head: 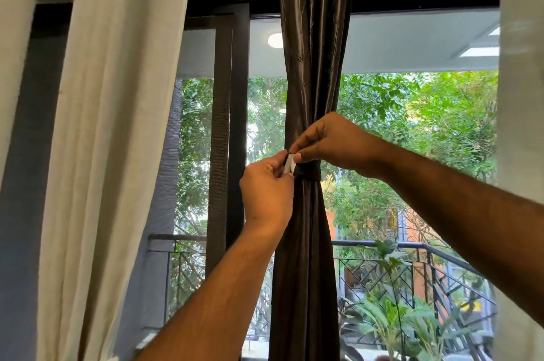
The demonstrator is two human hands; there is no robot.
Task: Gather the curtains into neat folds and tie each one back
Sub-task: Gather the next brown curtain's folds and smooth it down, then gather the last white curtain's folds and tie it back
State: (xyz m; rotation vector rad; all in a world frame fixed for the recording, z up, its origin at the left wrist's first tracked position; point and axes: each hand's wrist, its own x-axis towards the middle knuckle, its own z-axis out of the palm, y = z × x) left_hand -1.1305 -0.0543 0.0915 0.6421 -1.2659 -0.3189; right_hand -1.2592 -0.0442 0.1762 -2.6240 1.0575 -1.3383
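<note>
Both hands' fingers (290,162) hide the tie-back's (309,171) fastening.

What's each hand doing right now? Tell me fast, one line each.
Left hand: fingers curled, pinching the white end of the tie-back around the dark curtain.
Right hand: fingers curled, pinching the same white end from above.
</note>
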